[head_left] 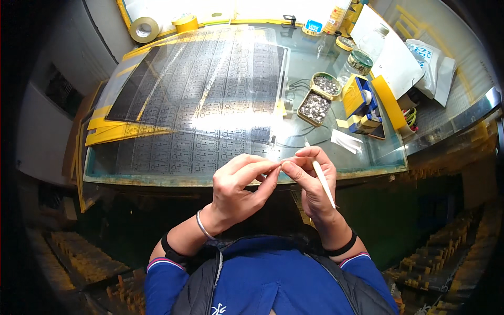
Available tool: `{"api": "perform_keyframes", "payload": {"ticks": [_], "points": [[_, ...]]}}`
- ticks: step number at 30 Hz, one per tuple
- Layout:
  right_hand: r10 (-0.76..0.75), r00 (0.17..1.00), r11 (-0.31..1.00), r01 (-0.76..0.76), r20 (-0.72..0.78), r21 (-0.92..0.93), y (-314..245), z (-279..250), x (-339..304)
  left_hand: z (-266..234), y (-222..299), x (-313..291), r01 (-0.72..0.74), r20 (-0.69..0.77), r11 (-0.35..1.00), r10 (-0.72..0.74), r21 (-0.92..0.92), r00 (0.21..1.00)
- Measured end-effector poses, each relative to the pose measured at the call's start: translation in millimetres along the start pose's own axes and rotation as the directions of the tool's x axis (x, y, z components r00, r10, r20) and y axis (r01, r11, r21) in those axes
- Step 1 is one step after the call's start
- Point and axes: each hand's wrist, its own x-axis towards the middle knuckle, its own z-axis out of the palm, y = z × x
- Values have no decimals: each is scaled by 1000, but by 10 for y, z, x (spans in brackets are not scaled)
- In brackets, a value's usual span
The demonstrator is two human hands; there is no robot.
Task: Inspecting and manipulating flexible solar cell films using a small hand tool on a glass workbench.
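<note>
My left hand and my right hand meet fingertip to fingertip just over the near edge of a glass-topped table. Thumb and forefinger are pinched on both hands; whatever lies between them is too small to make out. A slim white pen-shaped tool rests between the fingers of my right hand, slanting down toward the wrist. Beyond my hands lies a large clear film sheet printed with dark circuit patterns, with a darker sheet and yellow strips along its left side.
A rectangular tin and a round tin hold small greyish bits. Beside them stand a blue-and-yellow tape dispenser, a glass jar and folded white paper. Tape rolls sit at the far left.
</note>
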Motion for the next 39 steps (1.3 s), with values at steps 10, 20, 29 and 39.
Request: {"api": "perform_keyframes", "payload": {"ticks": [10,20,29,39], "points": [[-114,993,993,114,31,-16,37,37,-40,-7,26,-18,78,23,996,-77,-36,997],[-306,950,922,313,66,-229,42,83,-90,-54,40,-56,467,194,814,-425,-346,884],[-407,906,850,421,112,-317,78,76,-83,-40,39,-64,494,205,791,-450,-361,869],[-360,927,873,376,111,-311,50,79,-106,-78,-4,-55,631,350,558,-533,-540,771]]}}
